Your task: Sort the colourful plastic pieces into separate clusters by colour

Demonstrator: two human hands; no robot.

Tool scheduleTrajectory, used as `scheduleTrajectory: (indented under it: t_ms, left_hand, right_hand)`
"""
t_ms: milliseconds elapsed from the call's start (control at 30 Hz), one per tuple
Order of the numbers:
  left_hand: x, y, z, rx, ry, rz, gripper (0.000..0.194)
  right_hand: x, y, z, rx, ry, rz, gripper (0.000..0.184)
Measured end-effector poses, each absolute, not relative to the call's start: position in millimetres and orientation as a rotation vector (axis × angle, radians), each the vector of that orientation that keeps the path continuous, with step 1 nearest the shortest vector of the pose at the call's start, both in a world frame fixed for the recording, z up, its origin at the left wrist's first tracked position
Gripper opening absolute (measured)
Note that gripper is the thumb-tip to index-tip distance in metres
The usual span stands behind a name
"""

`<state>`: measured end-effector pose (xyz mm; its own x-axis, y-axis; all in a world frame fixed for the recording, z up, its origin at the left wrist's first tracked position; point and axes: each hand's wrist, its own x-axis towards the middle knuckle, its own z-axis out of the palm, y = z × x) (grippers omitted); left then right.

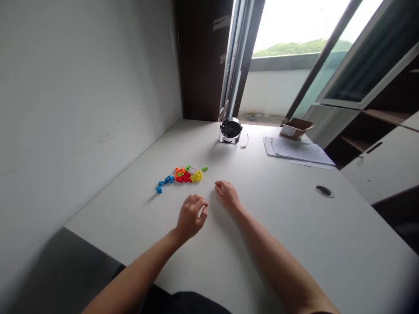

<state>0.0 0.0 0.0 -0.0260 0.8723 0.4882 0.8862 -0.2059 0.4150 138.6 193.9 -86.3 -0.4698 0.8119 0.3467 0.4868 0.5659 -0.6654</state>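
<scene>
White laminate desk (262,226) by wall: your left hand (191,216) and right hand (227,195) rested open, empty, loosely curled, just short of heap of small multicoloured plastic links (185,174), kept within easy reach mid-surface; blue plastic chain (164,183) trailed wallward.

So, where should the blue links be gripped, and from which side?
Probably pinch the blue links at their free outer end, from above and the near side, using the left hand. They lie flat, trailing away from the coloured heap, so that end stands clear of the other pieces.
</scene>
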Motion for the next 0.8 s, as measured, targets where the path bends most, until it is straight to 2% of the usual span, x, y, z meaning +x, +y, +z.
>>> scheduleTrajectory:
  t_ms: [100, 333, 533, 800]
  left_hand:
    - [-5.6, 72.0, -20.6, -2.273, -1.951, -0.875, 0.013]
    - [-45.1, 182.2, -51.2, -2.231, -2.012, -0.511, 0.045]
    - [-70.2, 183.6, -69.6, -2.271, -1.923, -0.524, 0.033]
    - [-103.4, 163.3, -47.2, -2.073, -1.987, -0.687, 0.031]
  right_hand:
    - [136.9, 193.6, -83.9, -1.077, -2.096, 0.668, 0.02]
    - [144.6, 189.5, -81.5, -1.121, -1.967, 0.729, 0.019]
    - [147.8, 186.4, -84.4, -1.157, -1.912, 0.777, 0.022]
    - [145.1, 185.3, -85.1, -1.171, -1.895, 0.784, 0.022]
